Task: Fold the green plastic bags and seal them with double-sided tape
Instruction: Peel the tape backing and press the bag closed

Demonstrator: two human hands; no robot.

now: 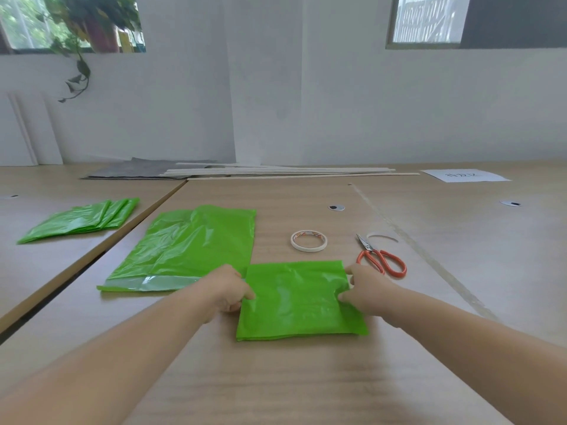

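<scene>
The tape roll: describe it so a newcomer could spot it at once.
On the wooden table, look just beyond the folded green bag held by both hands. The tape roll lies flat there, left of the orange-handled scissors. It is the only ring-shaped, cream-white object nearby.

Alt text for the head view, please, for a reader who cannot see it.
Two bare hands, left hand and right hand, pinch the side edges of a folded green bag lying flat on a wooden table. Beyond it lie a tape roll and orange-handled scissors; unfolded green bag lies to the left.
</scene>
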